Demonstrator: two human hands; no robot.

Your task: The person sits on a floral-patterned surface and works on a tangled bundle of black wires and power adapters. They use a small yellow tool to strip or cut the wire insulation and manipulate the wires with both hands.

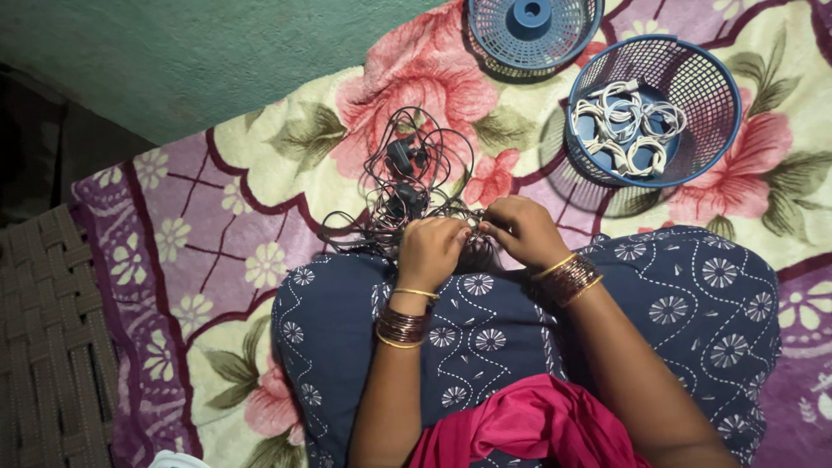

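Item: tangle of dark cables [407, 186], with small black plugs or adapters in it, lying on the floral blanket [260, 199] just past my knees, at twelve o'clock from my hands. My left hand [431, 251] is curled closed on strands at the near edge of the tangle; my right hand [523, 230], just beside it at three o'clock, pinches a strand between fingertips and thumb, the two hands nearly touching. Step in hand, as I judge it: working one cable free of the knot. The next move seems to call for holding the mass steady with the left while the right draws its strand out slowly, so loops do not tighten. Blue mesh basket [724, 130] at two o'clock holds coiled white cables [626, 126]; it stands apart from the tangle, with bare blanket between. A second blue basket-like piece [533, 35] sits at twelve to one o'clock, cut by the frame's top edge. Open room: broad blanket at nine to ten o'clock. Edges: the blanket ends at a woven brown surface [48, 338] at eight o'clock and at a green wall [191, 52] beyond eleven.
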